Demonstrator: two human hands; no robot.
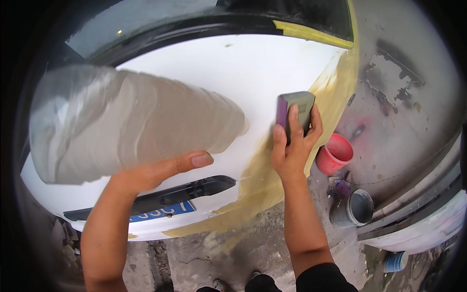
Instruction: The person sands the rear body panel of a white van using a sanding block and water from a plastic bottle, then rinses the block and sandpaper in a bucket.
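My left hand [163,170] is wrapped round a large clear plastic bottle [141,121] of cloudy greyish liquid. The bottle lies tilted on its side in the air, its narrow end toward the car, and its underside hides most of my fingers. My right hand [294,148] grips a sanding block [303,101], grey-green on top with a purple side, fingers spread over it. The block rests against the white rear panel [219,58] of a car, beside a wide patch of yellowish filler [258,180] that runs down the right side and lower edge.
Yellow masking tape [316,36] borders the dark rear window. Black trim [209,186] and a blue number plate [165,211] sit low on the panel. On the wet concrete to the right stand a red bucket [334,155], a dark grey bucket [348,211] and a blue can [395,262].
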